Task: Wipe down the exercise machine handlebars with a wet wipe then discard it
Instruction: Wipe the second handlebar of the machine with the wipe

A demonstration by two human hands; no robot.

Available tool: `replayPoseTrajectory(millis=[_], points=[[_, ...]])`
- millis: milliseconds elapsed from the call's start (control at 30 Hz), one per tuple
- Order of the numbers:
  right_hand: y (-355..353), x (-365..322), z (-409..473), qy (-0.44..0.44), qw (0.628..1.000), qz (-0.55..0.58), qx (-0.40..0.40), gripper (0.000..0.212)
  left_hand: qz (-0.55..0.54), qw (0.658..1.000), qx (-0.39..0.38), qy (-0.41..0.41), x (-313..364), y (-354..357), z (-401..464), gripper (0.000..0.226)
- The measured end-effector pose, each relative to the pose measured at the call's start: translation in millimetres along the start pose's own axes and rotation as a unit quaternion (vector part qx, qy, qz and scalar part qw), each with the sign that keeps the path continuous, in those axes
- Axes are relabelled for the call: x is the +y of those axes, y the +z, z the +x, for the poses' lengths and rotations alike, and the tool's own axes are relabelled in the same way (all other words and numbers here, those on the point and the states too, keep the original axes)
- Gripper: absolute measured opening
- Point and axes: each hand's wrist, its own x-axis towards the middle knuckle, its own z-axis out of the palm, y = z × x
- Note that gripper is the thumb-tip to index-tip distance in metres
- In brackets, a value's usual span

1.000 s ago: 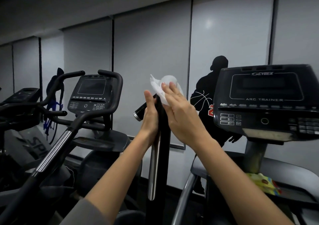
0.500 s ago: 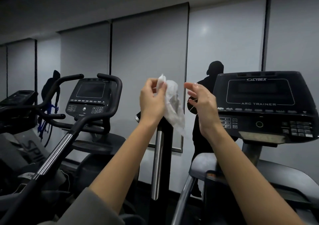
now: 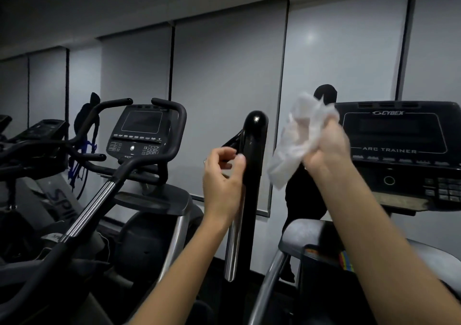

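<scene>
A black upright handlebar [image 3: 253, 165] with a rounded top stands in the middle of the head view. My left hand [image 3: 223, 180] is just left of it, fingers curled loosely and holding nothing; its fingertips are close to the bar, and I cannot tell if they touch. My right hand [image 3: 326, 150] is to the right of the bar and apart from it, gripping a crumpled white wet wipe [image 3: 296, 145] that hangs down and sticks up above my fist.
The Cybex Arc Trainer console [image 3: 399, 150] sits behind my right hand. Another machine with a console [image 3: 139, 132] and curved black handlebars [image 3: 174, 130] stands to the left, its long arm [image 3: 84, 212] reaching toward me. Grey blinds [image 3: 224, 75] cover the wall behind.
The wipe has passed from my left hand to my right, which has pulled it away to the right of the bar. My left hand has dropped lower beside the bar. The bar's top is now uncovered.
</scene>
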Motion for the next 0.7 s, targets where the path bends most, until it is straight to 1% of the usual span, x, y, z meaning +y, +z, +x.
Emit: replayPoseTrajectory(millis=[33, 67, 100, 133, 167, 200, 233, 267, 300, 333, 433, 533, 600, 700], points=[[14, -4, 0, -0.052, 0.995, -0.089, -0.01, 0.015, 0.008, 0.999, -0.022, -0.046, -9, -1, -4, 0.023], [30, -7, 4, -0.098, 0.981, -0.163, -0.026, 0.016, 0.002, 0.994, -0.051, -0.094, -15, -2, -7, 0.033], [45, -2, 6, -0.131, 0.956, -0.249, -0.077, 0.016, -0.015, 0.988, -0.076, -0.136, -19, -1, -10, 0.04], [60, 2, 3, -0.154, 0.921, -0.327, -0.143, 0.02, -0.023, 0.982, -0.1, -0.16, -20, 0, -13, 0.046], [68, 11, 5, -0.175, 0.872, -0.414, -0.194, 0.027, -0.023, 0.977, -0.122, -0.175, -22, 0, -15, 0.048], [73, 21, 8, -0.184, 0.799, -0.526, -0.226, 0.036, -0.022, 0.972, -0.14, -0.19, -23, 1, -18, 0.044], [76, 30, 8, -0.198, 0.714, -0.63, -0.235, 0.042, -0.032, 0.968, -0.146, -0.202, -23, 2, -21, 0.035], [78, 38, 9, -0.22, 0.62, -0.723, -0.21, 0.045, -0.046, 0.965, -0.144, -0.212, -22, 2, -23, 0.025], [77, 43, 9, -0.25, 0.561, -0.769, -0.178, 0.046, -0.053, 0.964, -0.142, -0.219, -22, 2, -25, 0.02], [77, 45, 8, -0.271, 0.524, -0.791, -0.161, 0.045, -0.053, 0.963, -0.143, -0.223, -20, 2, -25, 0.019], [66, 50, 0, -0.316, 0.496, -0.786, -0.188, 0.046, -0.046, 0.963, -0.151, -0.219, -16, 1, -26, 0.017], [54, 53, -11, -0.337, 0.488, -0.777, -0.213, 0.047, -0.036, 0.963, -0.158, -0.217, -20, 0, -25, 0.016], [44, 58, -22, -0.353, 0.464, -0.778, -0.232, 0.04, -0.036, 0.961, -0.168, -0.216, -20, -2, -25, 0.015], [20, 71, -39, -0.431, 0.43, -0.75, -0.257, 0.028, -0.015, 0.962, -0.185, -0.202, -20, -4, -22, 0.009]])
